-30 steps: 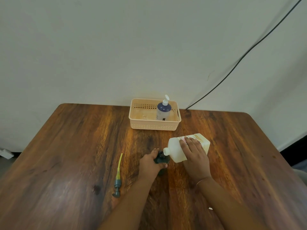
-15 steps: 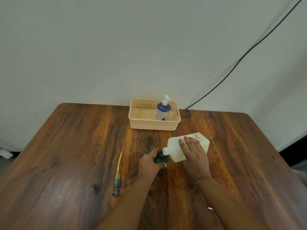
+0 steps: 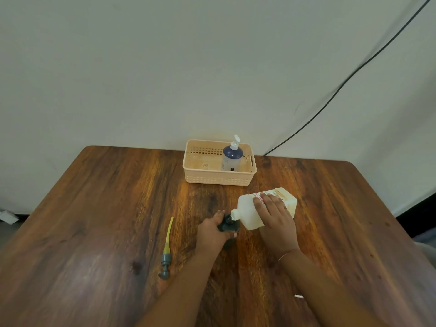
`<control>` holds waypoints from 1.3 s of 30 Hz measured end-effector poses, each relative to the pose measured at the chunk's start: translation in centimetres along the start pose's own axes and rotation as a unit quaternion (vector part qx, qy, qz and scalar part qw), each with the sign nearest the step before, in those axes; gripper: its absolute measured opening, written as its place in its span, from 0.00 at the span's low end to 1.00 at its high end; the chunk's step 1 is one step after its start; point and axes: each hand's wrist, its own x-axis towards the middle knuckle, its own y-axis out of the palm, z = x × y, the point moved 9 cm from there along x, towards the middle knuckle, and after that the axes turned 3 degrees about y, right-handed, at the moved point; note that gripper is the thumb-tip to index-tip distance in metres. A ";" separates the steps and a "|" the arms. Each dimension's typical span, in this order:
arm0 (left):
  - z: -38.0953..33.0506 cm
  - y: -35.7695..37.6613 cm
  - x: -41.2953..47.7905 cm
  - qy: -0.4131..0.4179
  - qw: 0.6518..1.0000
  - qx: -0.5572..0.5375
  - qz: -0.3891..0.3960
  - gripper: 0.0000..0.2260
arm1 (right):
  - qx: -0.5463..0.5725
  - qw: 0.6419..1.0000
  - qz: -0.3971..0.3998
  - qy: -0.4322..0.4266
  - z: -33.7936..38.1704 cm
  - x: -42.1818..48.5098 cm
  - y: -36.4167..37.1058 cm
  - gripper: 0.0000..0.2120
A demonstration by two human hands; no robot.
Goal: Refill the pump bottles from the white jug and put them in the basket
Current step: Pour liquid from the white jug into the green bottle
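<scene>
Mid-table, right hand [image 3: 276, 220] tips white jug [image 3: 247, 212]; left hand [image 3: 212, 232] apparently grips dark bottle [image 3: 228, 226].

A wooden table [image 3: 99, 208] with dark streaked grain and rounded far corners stands against a plain pale wall [image 3: 165, 67]. A thin black cable [image 3: 349, 77] runs slantwise down the wall from upper right toward the table's far edge. At far left, a small white object [image 3: 7, 216] lies on the floor.
</scene>
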 end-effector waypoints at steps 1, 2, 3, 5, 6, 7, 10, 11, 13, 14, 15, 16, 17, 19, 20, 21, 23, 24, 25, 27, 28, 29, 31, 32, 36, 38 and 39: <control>0.0 0.0 0.0 0.001 1.000 0.000 -0.001 0.34 | -0.001 1.000 -0.001 -0.001 0.0 0.0 0.0 0.34; 0.0 0.0 0.0 0.002 1.000 -0.002 -0.001 0.34 | -0.001 1.000 -0.002 -0.002 0.0 0.0 0.0 0.34; 0.0 0.0 0.0 0.002 1.000 -0.004 -0.002 0.34 | -0.001 1.000 -0.003 -0.002 0.0 0.0 0.0 0.34; 0.1 0.0 0.1 -0.001 1.000 -0.007 -0.003 0.35 | -0.004 1.000 -0.005 -0.002 0.0 0.0 -0.1 0.34; 0.1 0.1 0.1 -0.004 1.000 -0.009 -0.004 0.35 | -0.007 1.000 -0.008 -0.002 0.0 0.0 -0.2 0.34; 0.2 0.1 0.2 -0.007 1.000 -0.010 -0.004 0.35 | -0.010 1.000 -0.010 -0.004 0.0 0.0 -0.2 0.34; 0.2 0.1 0.3 -0.009 1.000 -0.011 -0.007 0.34 | -0.012 1.000 -0.015 -0.008 0.1 0.1 -0.4 0.33; 0.2 0.1 0.3 -0.008 1.000 -0.011 -0.007 0.34 | -0.010 1.000 -0.015 -0.008 0.2 0.1 -0.4 0.33; 0.2 0.1 0.3 -0.004 1.000 -0.009 -0.007 0.34 | -0.011 1.000 -0.016 -0.009 0.2 0.1 -0.4 0.33; 0.2 0.1 0.3 -0.003 1.000 -0.008 -0.008 0.34 | -0.012 1.000 -0.016 -0.010 0.2 0.1 -0.4 0.33; 0.1 0.1 0.3 -0.003 1.000 -0.007 -0.008 0.34 | -0.013 1.000 -0.016 -0.010 0.2 0.1 -0.4 0.33; 0.1 0.1 0.3 -0.003 1.000 -0.005 -0.009 0.34 | -0.012 1.000 -0.016 -0.011 0.2 0.2 -0.4 0.33; 0.1 0.1 0.3 -0.001 1.000 -0.004 -0.009 0.34 | -0.012 1.000 -0.017 -0.012 0.2 0.2 -0.4 0.33; 0.1 0.1 0.3 0.001 1.000 -0.004 -0.010 0.34 | -0.013 1.000 -0.014 -0.014 0.2 0.2 -0.4 0.33; 0.1 0.1 0.3 0.001 1.000 -0.006 -0.011 0.34 | -0.013 1.000 -0.011 -0.013 0.2 0.2 -0.3 0.33; 0.1 0.1 0.2 -0.001 1.000 -0.007 -0.011 0.34 | -0.014 1.000 -0.008 -0.012 0.2 0.2 -0.2 0.34; 0.2 0.2 0.3 -0.004 1.000 -0.009 -0.010 0.34 | -0.013 1.000 -0.004 -0.011 0.2 0.2 -0.2 0.34; 0.2 0.2 0.2 -0.005 1.000 -0.009 -0.009 0.34 | -0.013 1.000 -0.004 -0.011 0.1 0.2 -0.2 0.34; 0.3 0.2 0.2 -0.005 1.000 -0.009 -0.009 0.34 | -0.013 1.000 -0.005 -0.012 0.1 0.2 -0.2 0.34; 0.3 0.2 0.2 -0.004 1.000 -0.009 -0.008 0.34 | -0.014 1.000 -0.004 -0.012 0.2 0.1 -0.2 0.34; 0.3 0.1 0.2 -0.004 1.000 -0.010 -0.008 0.34 | -0.014 1.000 -0.003 -0.013 0.2 0.1 -0.1 0.34; 0.3 0.1 0.2 -0.003 1.000 -0.011 -0.008 0.34 | -0.013 1.000 -0.003 -0.013 0.2 0.2 -0.1 0.34; 0.2 0.0 0.2 0.001 1.000 -0.007 -0.005 0.34 | -0.011 1.000 -0.001 -0.013 0.2 0.2 -0.1 0.34; 0.1 0.0 0.2 0.006 1.000 -0.004 -0.004 0.34 | -0.010 1.000 -0.002 -0.016 0.2 0.3 -0.2 0.34; -0.1 -0.1 0.1 0.016 1.000 0.003 -0.002 0.34 | -0.015 0.999 -0.011 -0.025 0.3 0.4 -0.4 0.32; -0.2 -0.1 0.1 0.013 1.000 -0.001 -0.002 0.34 | -0.016 0.999 -0.014 -0.025 0.3 0.4 -0.5 0.32; -0.2 0.0 0.2 0.011 1.000 -0.005 -0.001 0.34 | -0.017 0.999 -0.014 -0.024 0.3 0.4 -0.5 0.32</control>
